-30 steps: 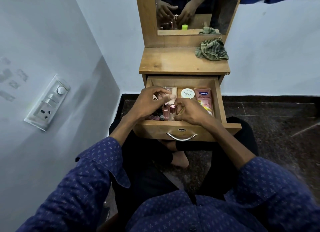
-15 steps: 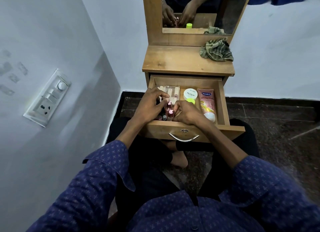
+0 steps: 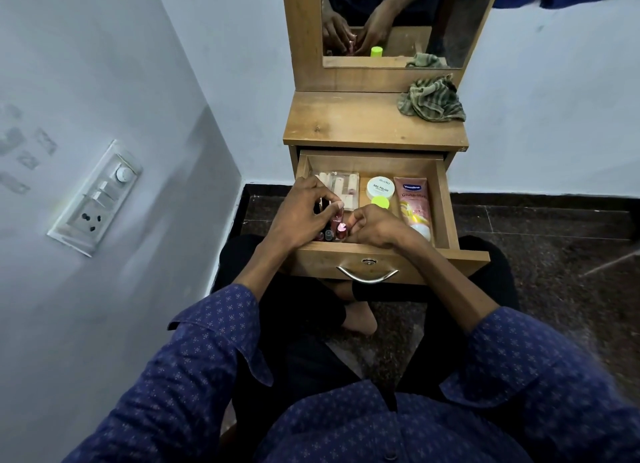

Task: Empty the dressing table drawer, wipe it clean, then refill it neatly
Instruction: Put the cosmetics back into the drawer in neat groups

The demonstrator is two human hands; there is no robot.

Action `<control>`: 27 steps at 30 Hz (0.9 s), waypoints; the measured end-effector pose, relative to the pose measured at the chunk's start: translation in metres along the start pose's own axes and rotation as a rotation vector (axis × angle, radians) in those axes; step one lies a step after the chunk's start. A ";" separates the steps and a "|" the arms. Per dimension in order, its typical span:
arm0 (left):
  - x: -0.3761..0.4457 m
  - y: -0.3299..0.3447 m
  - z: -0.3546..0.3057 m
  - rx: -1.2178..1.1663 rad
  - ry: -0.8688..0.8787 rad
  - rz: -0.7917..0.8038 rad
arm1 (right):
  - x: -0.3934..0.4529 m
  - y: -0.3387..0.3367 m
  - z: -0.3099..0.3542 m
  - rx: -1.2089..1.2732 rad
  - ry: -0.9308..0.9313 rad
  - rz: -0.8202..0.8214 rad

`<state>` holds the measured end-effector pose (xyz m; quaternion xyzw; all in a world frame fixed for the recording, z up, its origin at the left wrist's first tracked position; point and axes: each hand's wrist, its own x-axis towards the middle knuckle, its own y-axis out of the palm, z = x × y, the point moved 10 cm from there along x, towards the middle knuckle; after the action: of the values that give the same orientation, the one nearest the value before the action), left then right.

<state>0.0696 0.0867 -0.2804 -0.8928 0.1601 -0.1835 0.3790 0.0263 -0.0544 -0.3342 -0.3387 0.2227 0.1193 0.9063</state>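
The wooden drawer (image 3: 446, 199) of the dressing table is pulled out. Inside lie a clear box of small items (image 3: 341, 185) at the back left, a white nail polish remover tub (image 3: 380, 187), a lime-green cap (image 3: 380, 203) and a pink Vaseline tube (image 3: 415, 206) on the right. Several small pink and red nail polish bottles (image 3: 341, 232) stand at the front left. My left hand (image 3: 301, 216) pinches the top of one pink bottle (image 3: 94, 216). My right hand (image 3: 375, 228) has its fingers curled beside the bottles; what it touches is hidden.
A crumpled green striped cloth (image 3: 431, 100) lies on the table top (image 3: 346, 123) at the back right, below the mirror (image 3: 398, 19). A wall with a switch panel (image 3: 97, 196) stands close on the left. Dark stone floor (image 3: 554, 248) spreads to the right.
Both hands stay at the front left of the drawer among the small bottles. The left fingers have shifted onto the top of a pink bottle. The camera has tilted slightly.
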 end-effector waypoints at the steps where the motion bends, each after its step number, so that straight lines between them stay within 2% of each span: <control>1: 0.000 0.000 0.000 0.006 0.000 0.000 | 0.000 0.000 0.000 0.004 -0.003 0.004; 8: 0.000 0.001 -0.003 0.035 -0.002 0.011 | -0.004 -0.002 0.003 0.011 -0.038 0.054; 11: 0.000 0.000 -0.002 0.030 0.002 0.007 | -0.009 -0.015 0.007 -0.021 -0.052 0.027; 14: 0.000 0.001 0.000 0.017 -0.001 0.007 | -0.020 -0.042 0.019 -0.042 -0.125 -0.077; 17: 0.000 0.001 0.000 0.023 -0.002 0.008 | -0.031 -0.076 0.026 0.066 -0.241 -0.241; 21: 0.005 -0.002 0.000 0.006 -0.008 0.022 | -0.034 -0.104 0.011 -0.053 -0.305 -0.516; 23: 0.008 -0.003 -0.001 0.029 0.010 0.045 | -0.031 -0.103 -0.001 -0.071 -0.294 -0.551; 27: 0.018 -0.001 -0.009 0.206 0.066 0.158 | -0.030 -0.085 -0.011 -0.144 -0.258 -0.503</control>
<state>0.0817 0.0739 -0.2705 -0.8272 0.2229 -0.1977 0.4764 0.0277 -0.1268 -0.2791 -0.4287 0.0054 -0.0517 0.9020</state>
